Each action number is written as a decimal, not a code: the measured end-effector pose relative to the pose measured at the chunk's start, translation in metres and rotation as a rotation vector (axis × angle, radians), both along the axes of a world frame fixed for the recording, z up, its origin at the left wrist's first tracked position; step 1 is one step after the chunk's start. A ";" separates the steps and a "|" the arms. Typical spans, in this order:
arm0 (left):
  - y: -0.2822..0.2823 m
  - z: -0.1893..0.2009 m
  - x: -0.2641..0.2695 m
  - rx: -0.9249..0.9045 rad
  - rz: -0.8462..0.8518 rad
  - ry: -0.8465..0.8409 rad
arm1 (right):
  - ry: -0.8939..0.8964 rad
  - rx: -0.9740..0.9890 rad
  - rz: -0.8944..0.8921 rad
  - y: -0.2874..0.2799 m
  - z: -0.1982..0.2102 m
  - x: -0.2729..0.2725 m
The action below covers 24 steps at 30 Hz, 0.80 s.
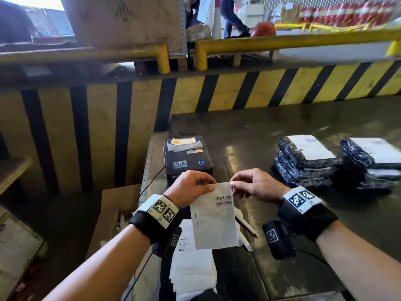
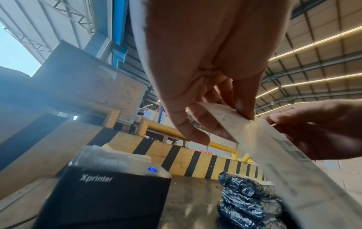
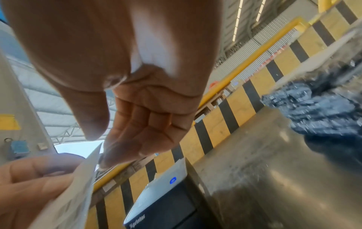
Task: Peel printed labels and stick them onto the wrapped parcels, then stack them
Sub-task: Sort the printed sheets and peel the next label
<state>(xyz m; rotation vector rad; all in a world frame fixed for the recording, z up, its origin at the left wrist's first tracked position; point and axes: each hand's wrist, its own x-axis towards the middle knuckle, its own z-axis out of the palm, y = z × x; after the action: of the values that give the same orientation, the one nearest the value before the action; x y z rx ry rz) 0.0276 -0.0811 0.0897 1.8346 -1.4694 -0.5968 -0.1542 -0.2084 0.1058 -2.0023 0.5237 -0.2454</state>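
Note:
A white printed label (image 1: 213, 216) with barcodes hangs in the air in front of the black label printer (image 1: 187, 159). My left hand (image 1: 208, 185) pinches its top left edge between thumb and fingers, seen close in the left wrist view (image 2: 225, 124). My right hand (image 1: 234, 183) has curled fingers, and its fingertips (image 3: 105, 156) meet the label's top right corner (image 3: 99, 147). Two stacks of black wrapped parcels (image 1: 306, 164) (image 1: 371, 161) with white labels on top lie on the table at the right, apart from both hands.
The dark metal table (image 1: 282, 213) runs right and forward. White paper sheets (image 1: 191, 268) lie at its near edge below the label. An open cardboard box (image 1: 112, 213) stands at the left. A yellow and black striped barrier (image 1: 238, 92) closes the far side.

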 end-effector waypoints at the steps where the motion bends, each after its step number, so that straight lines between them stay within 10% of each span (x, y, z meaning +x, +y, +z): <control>1: -0.001 0.003 -0.001 0.002 -0.011 -0.004 | 0.007 -0.041 0.015 -0.002 0.006 -0.001; 19: -0.005 0.031 -0.006 -0.045 -0.089 -0.078 | -0.065 0.143 0.085 0.002 0.027 -0.007; 24: -0.011 0.036 -0.008 -0.272 0.118 -0.217 | -0.198 0.208 -0.043 0.006 0.027 -0.001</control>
<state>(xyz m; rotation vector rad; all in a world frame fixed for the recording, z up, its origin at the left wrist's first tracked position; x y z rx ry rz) 0.0193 -0.0921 0.1256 1.7947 -1.4856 -0.1345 -0.1554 -0.2025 0.1329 -1.7450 0.4470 -0.3947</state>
